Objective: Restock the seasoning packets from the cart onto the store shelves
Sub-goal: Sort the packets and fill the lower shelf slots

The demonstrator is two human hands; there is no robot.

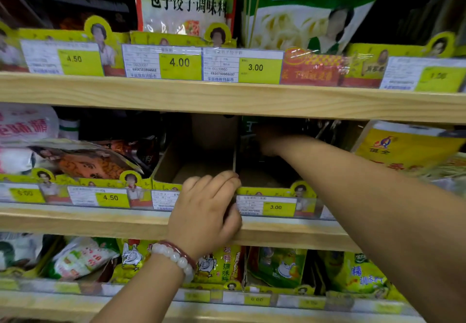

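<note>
Seasoning packets (222, 264) with a chicken print stand on the lowest shelf, nearest to the camera, just under the left wrist with its bead bracelet (176, 256). More yellow and green packets (353, 272) lie to their right on the same shelf.

One level up, the left hand (206, 211) rests on the front edge of a cardboard display tray (166, 161). Its fingers curl over the yellow front rim where two trays meet, and the thumb lies below, against the price tag strip (267, 206). The tray behind it shows its bare bottom. Left of it is a tray with an orange packet (88, 164).

The right arm reaches deeper into the neighbour tray. The right hand (267, 141) is in dark shadow under the upper shelf board (227, 98), so I cannot tell how its fingers are or if they hold something.

Farthest, on the top shelf, stand tall dumpling seasoning bags (186, 2).
</note>
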